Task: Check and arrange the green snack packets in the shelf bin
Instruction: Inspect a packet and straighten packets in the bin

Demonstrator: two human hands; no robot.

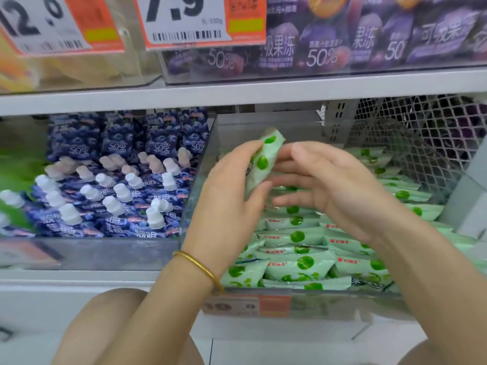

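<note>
One held packet stands nearly upright in the centre of the frame, lifted above the clear bin that fills the lower right. It sits between the two hands, with the left hand on its left side and the right hand on its right.

The left hand grips it. The thumb comes round the lower front edge and the fingertips curl over the upper left side, so the packet is pinched along its length. The right hand is mostly spread, with its fingers fairly straight and pointing left. Their tips reach the packet's right edge and seem to touch it, though motion blur makes the contact hard to confirm. A gold bangle circles the left wrist.

The held packet is a slim, pale green pillow pack with dark green round spots, and its top end tilts slightly right. Below the hands, the green packets of the same design lie mostly flat in overlapping rows across the bin, with small red logos near their left ends. A price label hangs on the bin's front wall.

At left centre, a neighbouring bin holds blue pouches with white caps. Large price tags hang at the upper left, and purple jelly packs line the upper right shelf.
</note>
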